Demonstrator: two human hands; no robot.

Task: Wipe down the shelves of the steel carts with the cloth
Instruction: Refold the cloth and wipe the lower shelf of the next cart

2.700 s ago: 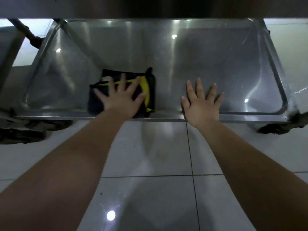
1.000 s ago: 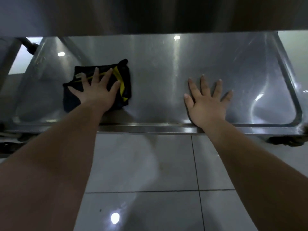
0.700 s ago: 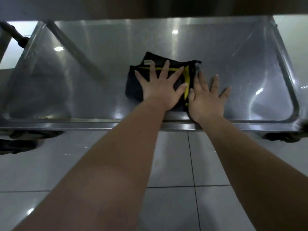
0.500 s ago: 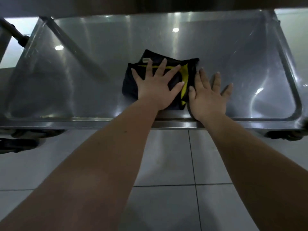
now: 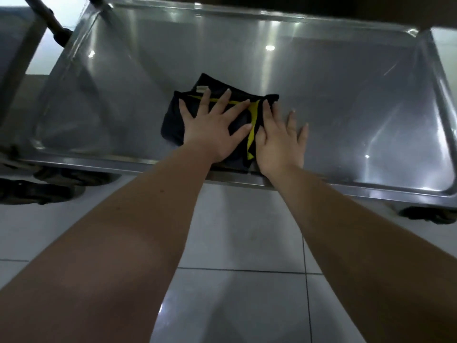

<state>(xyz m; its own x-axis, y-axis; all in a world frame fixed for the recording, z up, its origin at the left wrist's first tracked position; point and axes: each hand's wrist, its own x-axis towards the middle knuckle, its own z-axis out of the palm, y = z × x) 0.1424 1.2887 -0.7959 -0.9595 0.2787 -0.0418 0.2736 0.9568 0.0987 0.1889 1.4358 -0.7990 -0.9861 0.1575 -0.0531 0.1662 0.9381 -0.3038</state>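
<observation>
A person's left hand (image 5: 212, 129) lies flat on a folded black cloth with yellow trim (image 5: 173, 120), fingers straight and fanned wide, the grip spread and pinching nothing. The cloth sits near the front middle of the steel cart's lower shelf (image 5: 346, 107). The right hand (image 5: 279, 142), just beside the left, is also spread flat, its forefinger resting on the cloth's right edge and its other fingers on bare steel. Glossy floor tiles (image 5: 235, 231) lie below, with a caster (image 5: 430, 215) at right.
</observation>
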